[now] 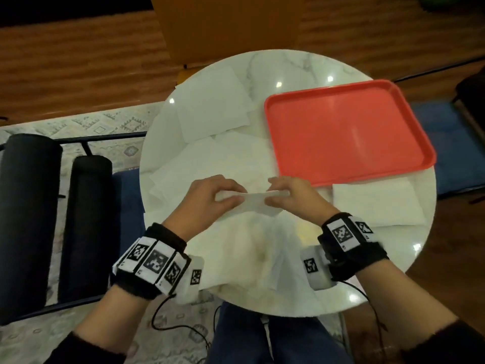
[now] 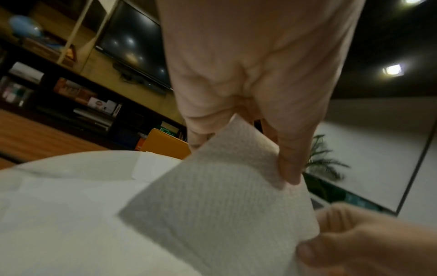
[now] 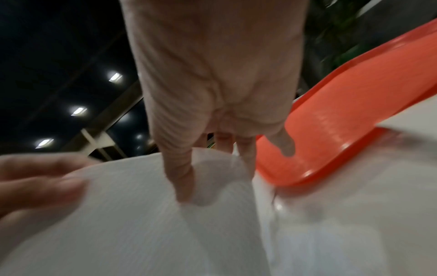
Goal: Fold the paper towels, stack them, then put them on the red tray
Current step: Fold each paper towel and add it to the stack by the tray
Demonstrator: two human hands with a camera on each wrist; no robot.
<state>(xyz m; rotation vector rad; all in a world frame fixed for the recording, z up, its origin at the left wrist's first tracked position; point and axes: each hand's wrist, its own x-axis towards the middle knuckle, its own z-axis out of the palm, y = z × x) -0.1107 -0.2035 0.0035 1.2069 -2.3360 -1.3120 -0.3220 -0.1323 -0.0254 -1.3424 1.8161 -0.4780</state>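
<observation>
Both hands hold one white paper towel (image 1: 256, 203) above the middle of the round marble table (image 1: 296, 67). My left hand (image 1: 223, 197) pinches its left corner, thumb against fingers (image 2: 287, 168), with the sheet (image 2: 222, 196) hanging below. My right hand (image 1: 279, 194) pinches the right corner, thumb (image 3: 182, 179) pressed on the towel (image 3: 141, 214). The red tray (image 1: 346, 132) lies bare at the right, its rim (image 3: 331, 134) just beyond my right fingers. A folded towel (image 1: 378, 203) sits in front of the tray. Several unfolded sheets (image 1: 212, 106) overlap on the table's left half.
An orange chair back (image 1: 231, 27) stands behind the table. Two dark bolsters (image 1: 29, 206) on a metal frame lie on the left. Blue cushions (image 1: 446, 143) are on the right. Wrist cables hang near the table's front edge.
</observation>
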